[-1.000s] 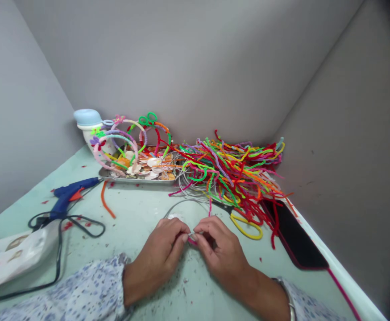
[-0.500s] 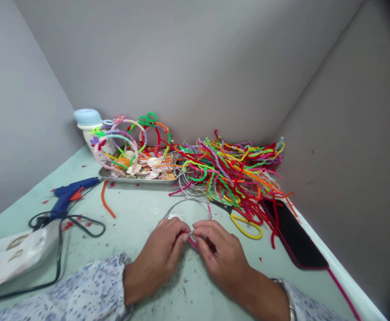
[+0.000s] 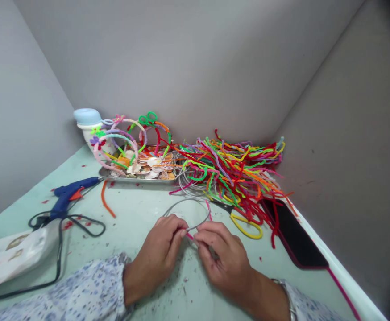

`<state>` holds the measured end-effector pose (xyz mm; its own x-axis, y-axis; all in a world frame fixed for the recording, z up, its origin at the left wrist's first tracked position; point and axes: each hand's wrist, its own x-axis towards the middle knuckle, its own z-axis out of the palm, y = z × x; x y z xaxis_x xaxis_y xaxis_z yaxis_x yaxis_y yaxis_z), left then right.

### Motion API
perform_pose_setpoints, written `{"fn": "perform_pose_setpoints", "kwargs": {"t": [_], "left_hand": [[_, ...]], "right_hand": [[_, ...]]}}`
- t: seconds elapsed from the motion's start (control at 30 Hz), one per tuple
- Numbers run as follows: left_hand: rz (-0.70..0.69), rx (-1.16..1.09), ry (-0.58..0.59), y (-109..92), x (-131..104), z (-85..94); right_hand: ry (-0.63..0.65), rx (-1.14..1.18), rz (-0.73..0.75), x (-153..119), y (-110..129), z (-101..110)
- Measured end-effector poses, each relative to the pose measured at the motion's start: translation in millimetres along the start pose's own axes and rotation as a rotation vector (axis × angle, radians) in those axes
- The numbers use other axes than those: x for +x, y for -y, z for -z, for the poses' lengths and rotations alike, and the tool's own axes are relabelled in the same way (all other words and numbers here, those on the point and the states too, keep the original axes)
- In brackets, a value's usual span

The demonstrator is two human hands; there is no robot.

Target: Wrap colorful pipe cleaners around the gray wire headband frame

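A grey wire loop arches up from between my two hands, above the pale green tabletop. My left hand pinches the loop at its near side, thumb against forefinger. A short stretch of pink pipe cleaner shows in the gap between the hands. My right hand has thumb and fingertips closed on the pink pipe cleaner close to the wire; the exact contact is partly hidden. More pink pipe cleaner stands up behind the right fingers.
Loose pipe cleaners are heaped behind my hands, with yellow-handled scissors at their edge. A metal tray holds discs and decorated hoops. A blue glue gun and its cord lie left; a black pad lies right.
The gap between my hands has widened slightly, my right hand shifting a little right and down. More of the wire loop and the pink pipe cleaner now shows.
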<state>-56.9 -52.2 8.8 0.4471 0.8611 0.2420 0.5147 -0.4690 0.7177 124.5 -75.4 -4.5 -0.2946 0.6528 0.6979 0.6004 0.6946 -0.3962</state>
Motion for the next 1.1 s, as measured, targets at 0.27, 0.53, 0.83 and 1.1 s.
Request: {"fn": "perform_pose_setpoints", "kwargs": {"t": [0.27, 0.53, 0.83, 1.1], "left_hand": [[0.019, -0.004, -0.051, 0.0, 0.2, -0.1], [0.038, -0.033, -0.067, -1.2, 2.1, 0.5], [0.067, -0.096, -0.077, -1.1, -0.9, 1.7], [0.086, -0.15, -0.124, 0.9, 0.6, 0.9]], "right_hand": [[-0.027, -0.027, 0.112, -3.0, 6.3, 6.2], [-0.039, -0.069, 0.26, -0.9, 9.9, 15.4], [0.259, 0.066, 0.054, 2.9, 0.3, -0.9], [0.082, 0.071, -0.081, 3.2, -7.9, -5.2]]}}
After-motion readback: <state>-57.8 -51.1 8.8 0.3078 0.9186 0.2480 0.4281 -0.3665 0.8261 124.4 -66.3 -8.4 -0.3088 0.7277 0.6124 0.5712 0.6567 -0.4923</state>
